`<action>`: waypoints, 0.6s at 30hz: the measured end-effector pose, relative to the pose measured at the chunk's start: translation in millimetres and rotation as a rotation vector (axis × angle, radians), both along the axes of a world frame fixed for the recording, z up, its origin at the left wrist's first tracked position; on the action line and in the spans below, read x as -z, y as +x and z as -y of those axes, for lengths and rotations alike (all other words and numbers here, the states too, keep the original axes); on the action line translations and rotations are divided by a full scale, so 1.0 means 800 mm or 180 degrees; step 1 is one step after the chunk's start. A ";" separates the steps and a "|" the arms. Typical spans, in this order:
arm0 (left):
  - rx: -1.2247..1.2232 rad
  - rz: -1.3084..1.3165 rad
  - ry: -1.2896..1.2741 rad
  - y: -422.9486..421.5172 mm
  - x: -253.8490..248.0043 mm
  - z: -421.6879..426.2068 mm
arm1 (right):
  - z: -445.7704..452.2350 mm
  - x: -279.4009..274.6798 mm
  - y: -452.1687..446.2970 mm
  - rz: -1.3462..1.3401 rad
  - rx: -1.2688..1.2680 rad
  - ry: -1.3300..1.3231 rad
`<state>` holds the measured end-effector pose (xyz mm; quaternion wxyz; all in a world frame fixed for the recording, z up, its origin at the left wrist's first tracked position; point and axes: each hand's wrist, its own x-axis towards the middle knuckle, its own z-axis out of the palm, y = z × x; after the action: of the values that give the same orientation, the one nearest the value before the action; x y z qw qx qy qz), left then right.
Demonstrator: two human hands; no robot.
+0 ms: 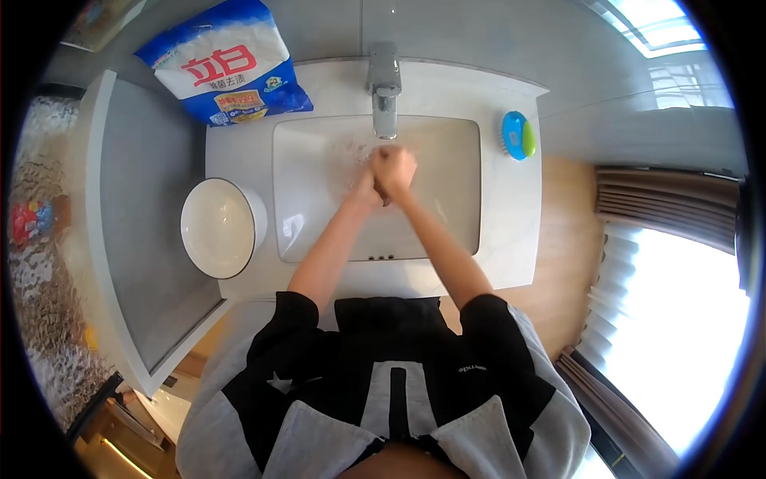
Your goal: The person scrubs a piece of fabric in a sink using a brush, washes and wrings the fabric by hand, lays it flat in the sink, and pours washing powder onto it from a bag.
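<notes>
Your right hand (396, 166) is curled shut against your left hand (367, 184), whose grip I can't tell, over the sink (451, 195) mid-frame near the tap (385, 96), likely so drips fall inside.

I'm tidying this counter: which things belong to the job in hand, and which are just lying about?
Likely in the job:
- left hand and right hand, together over the sink
- faucet

Untouched, perhaps just lying about:
- white bowl
- blue-and-white bag
- brush
</notes>
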<state>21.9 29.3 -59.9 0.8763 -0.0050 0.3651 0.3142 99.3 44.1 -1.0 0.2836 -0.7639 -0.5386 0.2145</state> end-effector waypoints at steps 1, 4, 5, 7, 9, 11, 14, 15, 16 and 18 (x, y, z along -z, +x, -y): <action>-0.0187 -0.0023 -0.0149 0.006 -0.020 0.005 | -0.006 0.001 0.005 -0.0080 0.0095 -0.0243; -0.0797 -0.0044 -0.0551 0.011 -0.030 0.006 | 0.008 -0.005 -0.005 -0.0173 0.0042 -0.0009; -0.1011 -0.0006 -0.0654 0.017 -0.023 -0.003 | 0.019 -0.013 -0.012 -0.0138 -0.0017 0.0199; -0.1432 0.1625 0.0192 0.024 0.039 0.010 | 0.052 -0.048 -0.030 0.0026 -0.0616 0.0625; -0.0817 0.1413 0.0318 0.013 0.027 0.014 | 0.035 -0.035 -0.019 0.0068 -0.0302 0.0202; 0.0266 0.0266 0.0093 -0.010 -0.032 0.007 | 0.004 -0.013 0.003 0.0043 -0.0228 0.0220; -0.0326 0.0026 -0.0056 0.008 -0.046 0.014 | -0.015 0.001 0.027 0.0000 -0.0077 0.0257; -0.0418 0.0050 -0.0073 0.010 -0.040 0.011 | -0.020 0.007 0.034 -0.0106 -0.0027 0.0298; -0.0780 0.0183 -0.0197 0.016 -0.040 0.002 | -0.028 0.019 0.048 -0.0779 0.0024 -0.0010; -0.0358 -0.0046 -0.0086 0.001 -0.071 -0.013 | -0.032 0.016 0.075 -0.2432 0.0145 -0.0743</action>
<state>22.7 39.4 -2.9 0.8545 -0.0351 0.3747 0.3580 159.1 70.0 -13.6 0.3795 -0.6679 -0.3493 0.5365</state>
